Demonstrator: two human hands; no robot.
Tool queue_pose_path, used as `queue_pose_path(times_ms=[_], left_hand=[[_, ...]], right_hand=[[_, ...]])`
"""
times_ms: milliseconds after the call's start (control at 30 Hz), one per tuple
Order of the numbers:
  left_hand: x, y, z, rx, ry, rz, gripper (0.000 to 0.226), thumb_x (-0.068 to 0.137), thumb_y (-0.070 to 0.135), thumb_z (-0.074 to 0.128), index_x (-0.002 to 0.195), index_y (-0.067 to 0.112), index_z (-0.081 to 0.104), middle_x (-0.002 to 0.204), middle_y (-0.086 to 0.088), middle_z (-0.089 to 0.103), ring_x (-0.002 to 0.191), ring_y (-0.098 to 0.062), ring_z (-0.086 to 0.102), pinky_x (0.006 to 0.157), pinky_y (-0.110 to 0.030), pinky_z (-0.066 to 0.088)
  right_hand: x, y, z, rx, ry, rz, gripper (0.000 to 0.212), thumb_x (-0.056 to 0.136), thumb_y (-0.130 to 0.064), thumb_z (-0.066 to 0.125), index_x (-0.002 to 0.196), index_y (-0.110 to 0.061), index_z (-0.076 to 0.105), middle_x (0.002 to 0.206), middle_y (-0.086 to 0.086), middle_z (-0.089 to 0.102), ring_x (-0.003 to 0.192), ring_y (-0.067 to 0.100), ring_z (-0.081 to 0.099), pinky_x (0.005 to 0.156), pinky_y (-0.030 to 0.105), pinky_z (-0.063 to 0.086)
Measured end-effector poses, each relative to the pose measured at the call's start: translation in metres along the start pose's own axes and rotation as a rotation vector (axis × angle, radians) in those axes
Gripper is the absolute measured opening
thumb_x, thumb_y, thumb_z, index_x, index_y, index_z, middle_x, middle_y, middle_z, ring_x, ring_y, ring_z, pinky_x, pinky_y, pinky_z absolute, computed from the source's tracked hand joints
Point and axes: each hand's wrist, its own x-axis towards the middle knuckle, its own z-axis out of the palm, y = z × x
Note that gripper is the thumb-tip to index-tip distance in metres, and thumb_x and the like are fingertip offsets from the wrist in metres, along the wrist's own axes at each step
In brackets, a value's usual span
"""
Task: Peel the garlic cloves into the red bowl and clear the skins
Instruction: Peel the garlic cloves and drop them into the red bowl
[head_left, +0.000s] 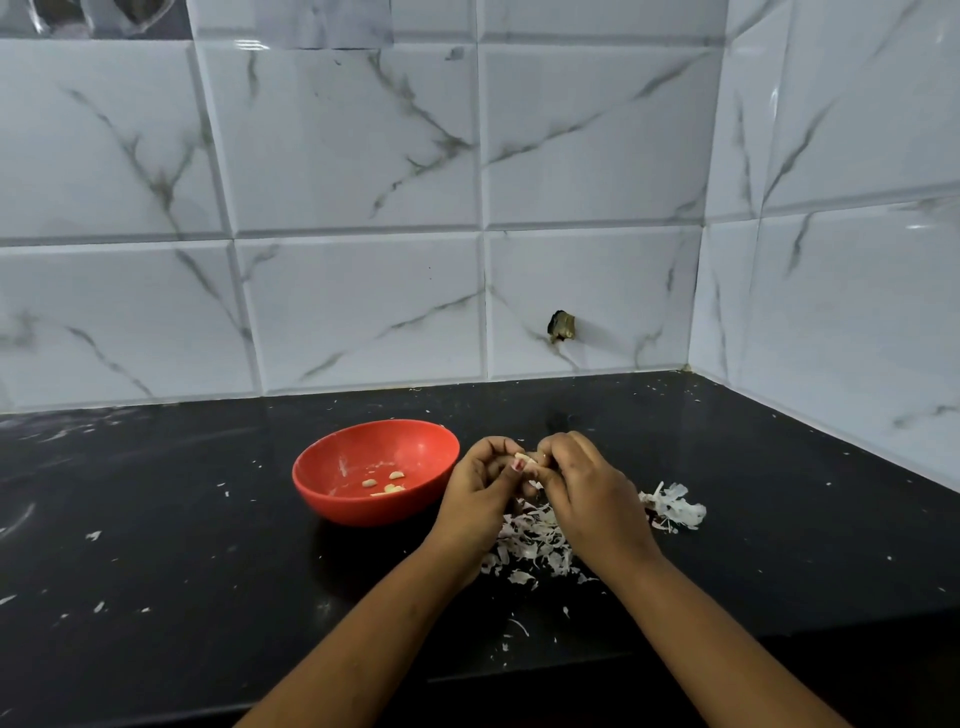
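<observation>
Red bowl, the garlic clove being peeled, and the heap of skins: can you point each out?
red bowl (358, 512): head view, on its outer front wall.
garlic clove (523, 458): head view, on its visible pale end.
heap of skins (535, 545): head view, on the middle of the heap.

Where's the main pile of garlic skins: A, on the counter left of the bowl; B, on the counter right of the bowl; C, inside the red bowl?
B: the garlic skins lie heaped on the black counter right of the red bowl, which holds a few peeled cloves.
</observation>
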Motion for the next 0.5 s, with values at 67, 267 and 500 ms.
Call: queue_pose_path(times_ms=[67,267,500], left_hand=[[-0.0008,0.0018,0.0009,-0.010,0.018,0.019,0.012,0.097,-0.002,0.044,0.095,0.007,0.051,0.067,-0.002,0.059,0.053,-0.003,0.054,0.047,-0.014,0.040],[0.0009,0.0026,0.0000,-0.095,0.027,0.009,0.011,0.097,0.000,0.044,0.096,0.007,0.052,0.076,-0.005,0.063,0.060,-0.007,0.058,0.051,-0.017,0.045],[0.0017,0.0053,-0.0030,-0.195,0.014,-0.010,0.011,0.096,0.002,0.046,0.094,0.012,0.053,0.098,-0.003,0.072,0.070,-0.006,0.064,0.058,-0.020,0.051]], right_hand=[[0.0000,-0.0002,0.0018,0.036,-0.012,0.012,0.003,0.095,-0.018,0.054,0.093,-0.016,0.053,0.092,-0.008,0.053,0.069,0.017,0.057,0.056,0.037,0.048],[0.0014,0.0005,0.0049,0.309,0.008,0.087,0.017,0.096,-0.010,0.054,0.084,-0.020,0.047,0.081,-0.008,0.052,0.071,0.008,0.052,0.059,0.019,0.042],[0.0044,0.0063,-0.0041,0.537,0.050,0.264,0.015,0.090,-0.008,0.063,0.080,-0.012,0.054,0.073,0.005,0.059,0.055,0.007,0.055,0.050,0.016,0.046]])
